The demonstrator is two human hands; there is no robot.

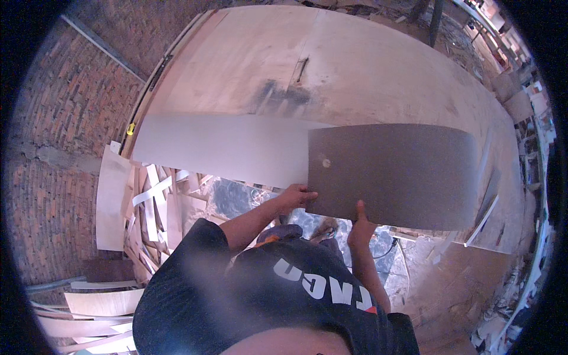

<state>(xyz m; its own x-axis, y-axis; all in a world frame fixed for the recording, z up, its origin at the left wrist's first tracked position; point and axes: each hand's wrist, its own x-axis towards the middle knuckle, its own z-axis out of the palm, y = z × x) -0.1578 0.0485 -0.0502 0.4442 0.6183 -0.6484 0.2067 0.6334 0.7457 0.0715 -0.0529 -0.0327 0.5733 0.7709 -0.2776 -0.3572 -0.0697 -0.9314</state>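
A dark grey-brown rectangular sheet (396,174) with a small pale round spot lies level over the near right part of a broad wooden tabletop (236,53). My left hand (296,197) pinches its left edge near the front corner. On the near edge, my right hand (362,228) grips with the thumb on top and the fingers hidden underneath. A long whitish sheet (225,142) rests on the tabletop to the left, its right end beside or under the dark sheet; which one I cannot tell.
Long pale offcut strips (157,198) are heaped below the table's left front. A brick wall (53,130) rises at the left. A small yellow object (130,128) sits at the table's left edge. Thin strips (482,220) lie at the right. More pale boards (100,302) are stacked lower left.
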